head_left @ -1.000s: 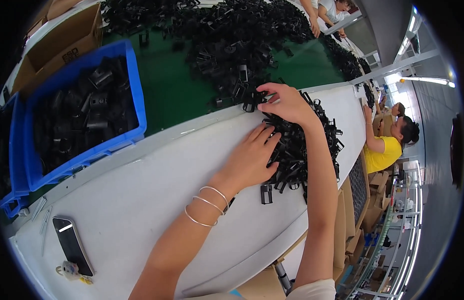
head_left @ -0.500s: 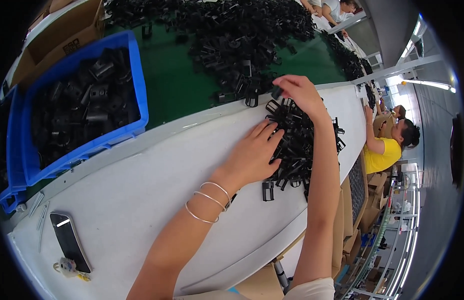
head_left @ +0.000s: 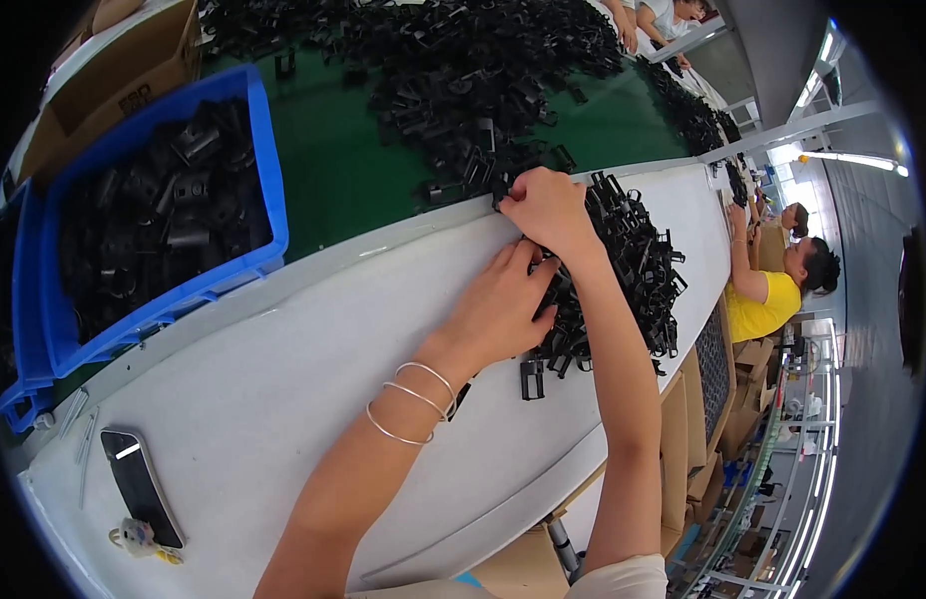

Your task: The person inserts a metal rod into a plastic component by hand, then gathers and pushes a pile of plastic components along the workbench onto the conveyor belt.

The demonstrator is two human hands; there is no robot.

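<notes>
A heap of small black plastic frame-like parts (head_left: 638, 260) lies on the white worktop, beside and under my hands. My left hand (head_left: 498, 304) rests at the heap's left side, fingers spread and bent over the parts, thumb apart. Beyond it, my right hand (head_left: 550, 212) is closed in a pinch at the ledge by the green belt; a black plastic part shows at its fingertips, mostly covered by them. One loose black part (head_left: 532, 379) lies on the near side of the heap. Another dark piece partly shows beside my left wrist.
A larger mound of black parts (head_left: 463, 90) covers much of the green belt (head_left: 328, 150). At left stand a blue bin (head_left: 273, 190) full of black parts and a cardboard box (head_left: 134, 90). A phone (head_left: 142, 484) lies near left. A person in yellow (head_left: 762, 304) works at right.
My right hand has moved left and slightly nearer, from above the heap to the belt ledge, uncovering more of the heap. My left hand has shifted slightly, its fingers more bent.
</notes>
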